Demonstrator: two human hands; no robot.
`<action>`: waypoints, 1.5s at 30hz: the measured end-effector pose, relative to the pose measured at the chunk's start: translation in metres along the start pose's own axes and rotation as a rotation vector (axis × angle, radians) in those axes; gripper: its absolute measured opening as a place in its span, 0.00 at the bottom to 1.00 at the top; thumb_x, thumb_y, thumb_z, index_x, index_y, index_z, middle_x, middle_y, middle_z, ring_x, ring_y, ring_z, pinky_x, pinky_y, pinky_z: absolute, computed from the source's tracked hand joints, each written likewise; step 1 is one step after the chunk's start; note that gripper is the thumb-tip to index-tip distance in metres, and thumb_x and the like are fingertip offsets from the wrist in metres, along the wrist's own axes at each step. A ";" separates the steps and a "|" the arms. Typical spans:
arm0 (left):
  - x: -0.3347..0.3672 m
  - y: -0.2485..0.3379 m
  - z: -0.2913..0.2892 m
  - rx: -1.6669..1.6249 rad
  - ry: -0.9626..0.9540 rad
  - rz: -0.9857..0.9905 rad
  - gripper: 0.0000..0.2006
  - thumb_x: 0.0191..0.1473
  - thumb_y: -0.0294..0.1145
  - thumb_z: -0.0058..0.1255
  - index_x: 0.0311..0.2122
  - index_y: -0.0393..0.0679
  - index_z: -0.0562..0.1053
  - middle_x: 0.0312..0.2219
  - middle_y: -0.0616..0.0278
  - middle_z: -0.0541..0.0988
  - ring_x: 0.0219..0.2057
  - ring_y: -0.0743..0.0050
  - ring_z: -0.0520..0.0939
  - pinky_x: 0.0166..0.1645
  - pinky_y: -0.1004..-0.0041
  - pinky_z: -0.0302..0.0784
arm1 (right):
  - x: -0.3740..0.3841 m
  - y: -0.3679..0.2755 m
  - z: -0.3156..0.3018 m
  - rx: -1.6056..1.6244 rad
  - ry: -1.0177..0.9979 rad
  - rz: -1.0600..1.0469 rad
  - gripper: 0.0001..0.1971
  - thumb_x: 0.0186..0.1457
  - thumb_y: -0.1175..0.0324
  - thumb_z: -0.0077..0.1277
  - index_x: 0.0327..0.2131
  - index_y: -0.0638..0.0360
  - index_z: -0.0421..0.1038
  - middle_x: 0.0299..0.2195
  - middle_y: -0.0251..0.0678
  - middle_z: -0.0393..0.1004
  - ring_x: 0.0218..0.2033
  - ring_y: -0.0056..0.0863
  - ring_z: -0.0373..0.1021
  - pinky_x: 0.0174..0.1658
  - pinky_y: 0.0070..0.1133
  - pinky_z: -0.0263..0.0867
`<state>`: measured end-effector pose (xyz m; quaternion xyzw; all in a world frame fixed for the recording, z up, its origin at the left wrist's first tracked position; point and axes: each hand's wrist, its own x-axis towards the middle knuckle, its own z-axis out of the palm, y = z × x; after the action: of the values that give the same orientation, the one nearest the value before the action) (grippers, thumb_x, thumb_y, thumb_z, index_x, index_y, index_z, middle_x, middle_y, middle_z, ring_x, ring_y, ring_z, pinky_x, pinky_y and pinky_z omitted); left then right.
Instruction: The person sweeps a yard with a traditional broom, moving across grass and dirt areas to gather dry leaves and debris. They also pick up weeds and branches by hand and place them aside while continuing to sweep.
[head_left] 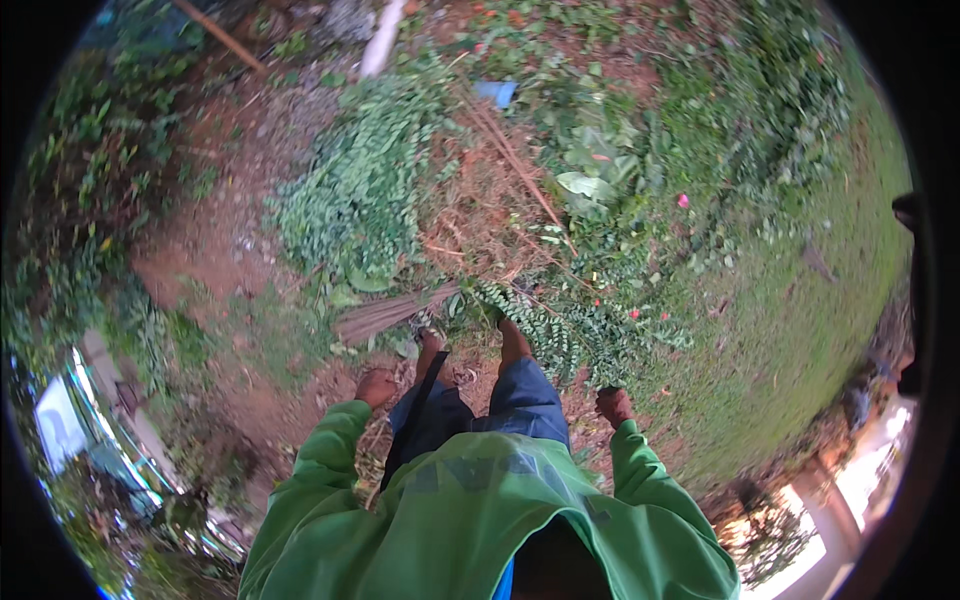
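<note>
My left hand (pixel 377 387) hangs beside my left thigh with its fingers curled in, and nothing shows in it. On the other side, my right hand (pixel 614 405) is closed next to my right leg; a small dark patch shows at its fingers, too unclear to name. A bundle of thin brown sticks (pixel 395 313) lies on the ground just beyond my feet. Cut leafy branches (pixel 565 330) spread ahead and to the right of my feet. A larger heap of green fronds (pixel 355 190) lies farther off, beside dry brown clippings (pixel 480 205).
Long thin stalks (pixel 520 165) lie across the clippings, near a blue object (pixel 495 93). A white pole (pixel 382 40) comes in at the top. Grass (pixel 800 340) covers the right side, and bushes (pixel 80 190) grow at the left. A black strap (pixel 415 420) hangs over my left thigh.
</note>
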<state>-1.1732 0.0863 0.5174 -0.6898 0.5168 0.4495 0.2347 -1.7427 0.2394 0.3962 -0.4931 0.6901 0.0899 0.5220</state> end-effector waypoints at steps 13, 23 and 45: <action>0.013 0.050 0.143 -0.238 0.205 -0.385 0.26 0.42 0.47 0.56 0.44 0.41 0.72 0.51 0.46 0.66 0.54 0.45 0.65 0.43 0.38 0.66 | 0.182 -0.255 0.038 -0.652 -0.197 -0.287 0.11 0.44 0.69 0.46 0.32 0.50 0.76 0.33 0.44 0.77 0.37 0.45 0.73 0.43 0.36 0.69; 0.047 -0.024 0.142 -0.346 0.414 -0.422 0.25 0.47 0.50 0.51 0.45 0.40 0.70 0.45 0.49 0.69 0.46 0.47 0.68 0.38 0.37 0.63 | 0.403 -0.283 0.275 -1.216 0.026 -0.938 0.25 0.46 0.75 0.47 0.50 0.71 0.62 0.42 0.49 0.67 0.43 0.43 0.68 0.43 0.33 0.68; 0.036 0.009 0.165 -0.675 0.358 -0.679 0.26 0.48 0.54 0.45 0.45 0.43 0.71 0.45 0.54 0.70 0.48 0.50 0.66 0.38 0.28 0.58 | 0.325 -0.494 0.254 -0.239 -0.742 -0.594 0.16 0.32 0.82 0.49 0.32 0.68 0.71 0.27 0.40 0.75 0.28 0.33 0.73 0.30 0.27 0.69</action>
<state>-1.2418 0.1955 0.4074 -0.9223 0.1217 0.3647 0.0395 -1.1891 -0.0351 0.2145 -0.6599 0.2716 0.1854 0.6755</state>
